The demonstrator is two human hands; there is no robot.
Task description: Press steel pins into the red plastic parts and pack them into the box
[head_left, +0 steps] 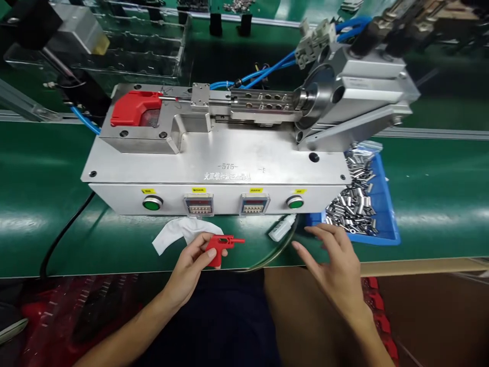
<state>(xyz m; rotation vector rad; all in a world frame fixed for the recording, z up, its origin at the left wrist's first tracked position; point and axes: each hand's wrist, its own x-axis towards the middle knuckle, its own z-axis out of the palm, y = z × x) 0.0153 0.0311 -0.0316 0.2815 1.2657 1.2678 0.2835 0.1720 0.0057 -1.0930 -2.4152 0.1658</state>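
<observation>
My left hand (194, 261) grips a small red pistol-shaped plastic part (217, 251) in front of the machine, its thin nozzle pointing right. Fingers apart, my right hand (336, 262) hovers by the near left corner of a blue bin (393, 232) and holds nothing. Many short shiny metal tubes (353, 206) fill that bin. On the metal machine (237, 153), a larger red part (133, 108) sits in the left fixture, with a metal rod (219, 102) lined up at its right side.
A white cloth (179, 232) and a small white bottle (282, 228) lie before the machine. Its front carries two green buttons (153, 203) and two counters. Blue air hoses (263, 74) run behind. Clear plastic trays (153, 51) stand at the back left. Red parts (378, 306) show below the table edge.
</observation>
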